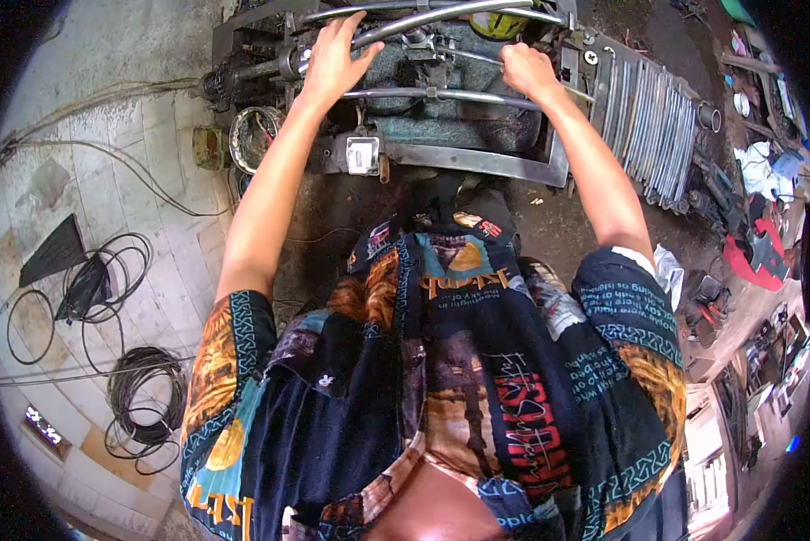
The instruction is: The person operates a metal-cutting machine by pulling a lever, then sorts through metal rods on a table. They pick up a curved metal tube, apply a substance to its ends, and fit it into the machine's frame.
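Observation:
My left hand (334, 56) grips a curved metal tube (441, 13) that lies across a grimy bending machine (441, 135) at the top of the head view. My right hand (528, 72) is closed on a thin metal rod (477, 58) at the machine's right side. A second tube (450, 96) runs across just below both hands. My patterned shirt fills the lower half of the view and hides my legs.
A stack of several bent metal tubes (653, 126) leans to the right of the machine. Coils of black cable (139, 397) lie on the tiled floor (80, 162) at left. A round tin (253, 135) sits beside the machine. Cluttered tools and rags (756, 243) are at right.

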